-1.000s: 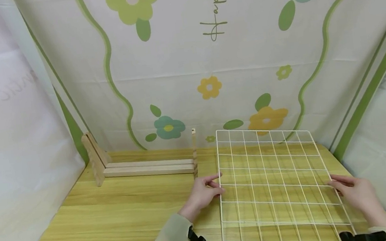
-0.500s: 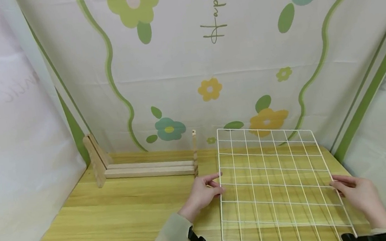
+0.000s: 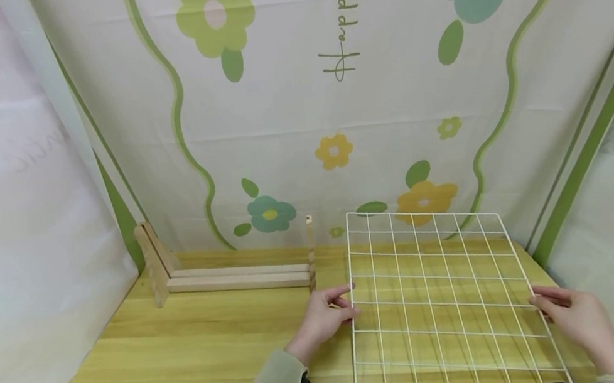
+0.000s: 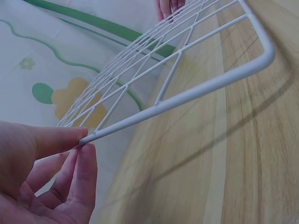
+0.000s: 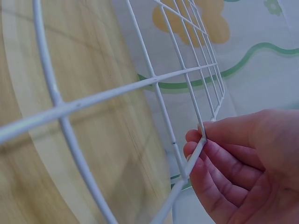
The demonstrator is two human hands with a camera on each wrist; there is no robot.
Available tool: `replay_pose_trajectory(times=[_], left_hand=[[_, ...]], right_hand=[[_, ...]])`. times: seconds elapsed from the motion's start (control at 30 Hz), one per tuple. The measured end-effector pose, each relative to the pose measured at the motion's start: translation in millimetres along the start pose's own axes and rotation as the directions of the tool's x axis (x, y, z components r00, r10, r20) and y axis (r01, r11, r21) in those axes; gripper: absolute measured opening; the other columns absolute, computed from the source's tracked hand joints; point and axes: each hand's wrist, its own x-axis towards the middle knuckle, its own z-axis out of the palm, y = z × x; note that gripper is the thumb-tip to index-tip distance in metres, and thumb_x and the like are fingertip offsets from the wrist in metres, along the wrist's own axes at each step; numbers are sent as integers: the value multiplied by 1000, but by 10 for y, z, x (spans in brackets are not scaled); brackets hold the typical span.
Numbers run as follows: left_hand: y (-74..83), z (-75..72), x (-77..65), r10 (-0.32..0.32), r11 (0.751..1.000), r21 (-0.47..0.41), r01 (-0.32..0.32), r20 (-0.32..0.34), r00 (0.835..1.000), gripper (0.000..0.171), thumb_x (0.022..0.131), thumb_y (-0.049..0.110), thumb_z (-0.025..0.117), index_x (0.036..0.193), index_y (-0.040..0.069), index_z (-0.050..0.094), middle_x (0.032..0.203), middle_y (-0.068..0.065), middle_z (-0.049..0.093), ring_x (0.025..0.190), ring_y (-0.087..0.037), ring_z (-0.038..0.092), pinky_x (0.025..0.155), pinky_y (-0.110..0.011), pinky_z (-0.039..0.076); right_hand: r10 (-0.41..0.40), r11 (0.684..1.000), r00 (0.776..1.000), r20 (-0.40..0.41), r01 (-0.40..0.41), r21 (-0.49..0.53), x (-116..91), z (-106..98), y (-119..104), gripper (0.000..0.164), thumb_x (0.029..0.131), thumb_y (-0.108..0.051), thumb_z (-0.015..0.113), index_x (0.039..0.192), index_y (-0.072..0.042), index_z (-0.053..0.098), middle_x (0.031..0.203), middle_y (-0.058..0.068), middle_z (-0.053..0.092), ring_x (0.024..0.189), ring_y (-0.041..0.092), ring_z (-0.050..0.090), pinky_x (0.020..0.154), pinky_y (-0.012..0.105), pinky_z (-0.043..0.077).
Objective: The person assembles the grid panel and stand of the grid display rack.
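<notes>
Between my two hands is a white wire grid panel (image 3: pixel 434 296), tilted with its far edge up near the curtain. My left hand (image 3: pixel 323 316) pinches its left side rod between thumb and fingers; in the left wrist view that hand (image 4: pixel 56 172) grips the rod, and the panel's shadow falls on the wood below. The right side rod is pinched by my right hand (image 3: pixel 574 317). In the right wrist view the thumb and fingers of this hand (image 5: pixel 238 163) close around the edge wire. A wooden stand (image 3: pixel 237 280) lies to the left of the panel.
The stand's upright left end (image 3: pixel 154 262) and thin right upright (image 3: pixel 310 251) rise from the wooden table (image 3: pixel 190 363). A flowered curtain (image 3: pixel 274 106) hangs close behind the table, with more cloth on both sides.
The scene sits slightly lower in the head view. Both hands keep hold of the grid panel, and its position over the table has hardly changed. The wooden stand has not moved.
</notes>
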Motion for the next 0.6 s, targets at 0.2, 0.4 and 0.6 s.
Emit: replay_pose_trajectory(times=[0.2,0.4,0.6], left_hand=[[2,-2,-39,29,1000,-1,-29,16,999,52,84,-7,79,134,2,66,86,-7,65,72,-22,66,73,-46,61],[-1,10,-21,42,999,-20,-41,5,999,53,83,-8,79,133,6,67,86,-7,64,70,-19,64,72,-44,61],[41,8,-8,49,998,-36,-49,1,999,53,84,-5,80,133,11,69,88,-7,64,72,-18,65,74,-44,61]], right_hand=[[25,999,1000,14,-25,48,-8,-11,-21,49,103,-22,64,128,20,57,93,12,76,72,9,71,61,28,59],[30,997,1000,-2,-30,66,-1,-43,-32,49,104,-21,62,128,21,56,91,9,76,71,8,70,61,27,59],[14,995,999,-44,-9,103,-15,-87,-94,46,103,-19,64,126,20,59,87,-1,76,70,5,69,61,27,59]])
